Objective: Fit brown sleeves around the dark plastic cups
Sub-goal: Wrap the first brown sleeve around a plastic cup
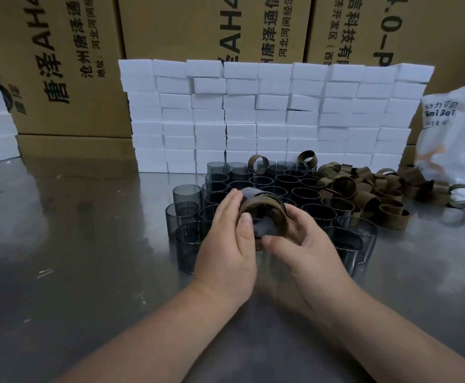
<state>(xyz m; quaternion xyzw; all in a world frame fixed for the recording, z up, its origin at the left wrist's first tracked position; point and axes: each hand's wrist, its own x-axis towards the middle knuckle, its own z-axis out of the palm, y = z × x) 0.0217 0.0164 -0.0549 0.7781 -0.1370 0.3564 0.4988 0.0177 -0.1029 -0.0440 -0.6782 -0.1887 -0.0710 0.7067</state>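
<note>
Head view: my left fingers (227, 201) grip the dark plastic cup (249, 192), right fingers (279, 240) pinch its brown paper sleeve (256, 203); I'd push squarely.

Blurred cup (265, 230) partly behind fingers (245, 226)

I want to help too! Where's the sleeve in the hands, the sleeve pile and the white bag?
Held sleeve (259, 203): head view, on its upper brown band.
Sleeve pile (364, 189): head view, on a sleeve mid-pile.
White bag (458, 128): head view, on its printed front.
</note>
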